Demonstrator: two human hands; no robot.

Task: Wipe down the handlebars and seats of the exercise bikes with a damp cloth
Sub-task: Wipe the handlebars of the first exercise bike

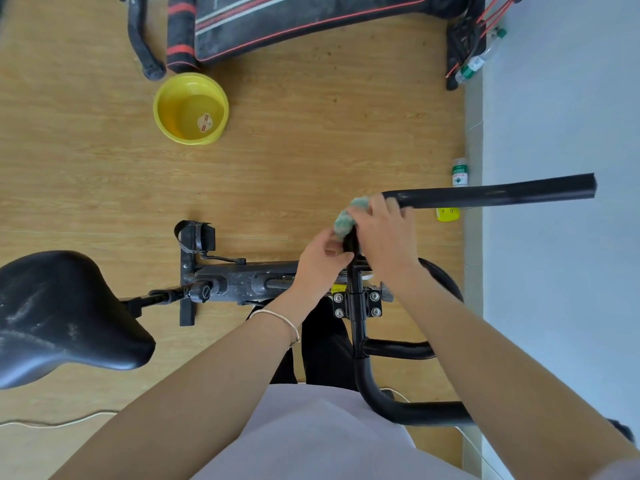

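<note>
Wiping is under way on the bar (502, 194), at frame centre.
The right hand (384, 233) grips the cloth (344, 221) around the bar's bend, with the cloth showing at the hand's upper left. The left hand (322, 261) curls just below it, though I cannot tell if it pinches cloth or bar. The smudged seat (62, 317), lower left, likely still needs wiping.

A fuzzy teal cloth (344, 221) is bunched against the bend of the black handlebar (495, 194), whose long straight grip juts out to the right. The black seat (62, 317) sits well apart at the left, streaked with pale dust.
</note>
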